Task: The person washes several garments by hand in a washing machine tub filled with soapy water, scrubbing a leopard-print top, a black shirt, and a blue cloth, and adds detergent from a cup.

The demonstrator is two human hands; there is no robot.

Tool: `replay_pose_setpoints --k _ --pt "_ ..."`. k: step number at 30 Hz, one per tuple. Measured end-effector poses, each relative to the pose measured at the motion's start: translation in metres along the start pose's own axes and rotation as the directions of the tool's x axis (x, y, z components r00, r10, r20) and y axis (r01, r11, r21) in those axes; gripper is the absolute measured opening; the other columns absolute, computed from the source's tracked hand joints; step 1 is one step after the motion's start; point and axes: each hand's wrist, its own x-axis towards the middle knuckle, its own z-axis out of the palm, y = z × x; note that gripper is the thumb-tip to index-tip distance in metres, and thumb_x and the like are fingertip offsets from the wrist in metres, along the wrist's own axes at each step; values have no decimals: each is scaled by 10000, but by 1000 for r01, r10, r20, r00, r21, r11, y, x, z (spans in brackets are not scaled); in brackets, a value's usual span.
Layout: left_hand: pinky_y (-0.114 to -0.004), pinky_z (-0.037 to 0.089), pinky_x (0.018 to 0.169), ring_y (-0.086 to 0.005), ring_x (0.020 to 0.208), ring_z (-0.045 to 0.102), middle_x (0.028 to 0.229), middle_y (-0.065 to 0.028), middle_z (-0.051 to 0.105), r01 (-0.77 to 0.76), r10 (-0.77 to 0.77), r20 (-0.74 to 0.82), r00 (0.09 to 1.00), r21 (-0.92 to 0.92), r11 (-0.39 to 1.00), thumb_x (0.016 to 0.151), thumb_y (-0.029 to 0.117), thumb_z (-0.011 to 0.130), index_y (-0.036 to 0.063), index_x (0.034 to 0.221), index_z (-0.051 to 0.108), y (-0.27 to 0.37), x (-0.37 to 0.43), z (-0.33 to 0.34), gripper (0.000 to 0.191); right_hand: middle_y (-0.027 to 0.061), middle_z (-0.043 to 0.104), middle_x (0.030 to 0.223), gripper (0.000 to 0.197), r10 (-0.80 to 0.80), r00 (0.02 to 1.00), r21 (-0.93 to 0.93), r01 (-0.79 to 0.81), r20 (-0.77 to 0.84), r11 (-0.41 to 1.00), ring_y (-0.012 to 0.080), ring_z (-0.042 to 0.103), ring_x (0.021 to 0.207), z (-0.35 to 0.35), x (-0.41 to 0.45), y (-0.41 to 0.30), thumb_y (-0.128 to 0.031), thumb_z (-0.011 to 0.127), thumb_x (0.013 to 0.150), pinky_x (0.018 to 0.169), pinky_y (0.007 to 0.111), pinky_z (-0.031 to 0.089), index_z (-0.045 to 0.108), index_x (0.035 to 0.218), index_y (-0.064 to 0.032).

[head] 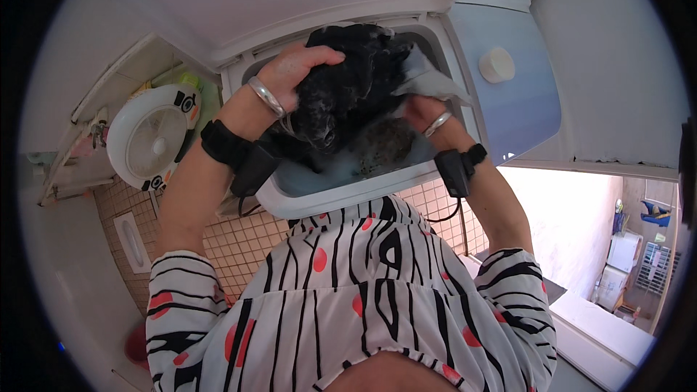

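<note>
A bundle of wet black cloth (354, 76), streaked with suds, is held up over the open tub of a washing machine (337, 194). My left hand (288, 73) grips its left side, thumb laid across the top. At the lower right of the bundle is my right hand (422, 111), its fingers partly hidden under the cloth. A pale cloth flap (430, 79) hangs out above that hand and reaches towards the tub's right rim. Below the bundle, cloudy bluish water (305, 178) fills the tub, with a dark speckled patch (384, 144) showing in it.
The raised white lid (283, 0) stands behind the tub. To its right is a closed blue cover (517, 114) with a round cream knob or cap (496, 65) on it. On the left are a white plastic basin (122, 141) and a tap (99, 130). Small-tiled floor (245, 239) lies below.
</note>
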Motion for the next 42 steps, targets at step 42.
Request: replay_pose_setpoints --k 42 --pt "-301 355 903 -184 1018 472 1113 -104 496 -177 169 60 984 491 853 601 113 724 -15 1150 406 -75 35 -11 647 179 455 1171 362 -406 725 -797 603 556 -14 289 430 1092 9 36 53 -191 474 777 885 348 365 497 1101 -33"
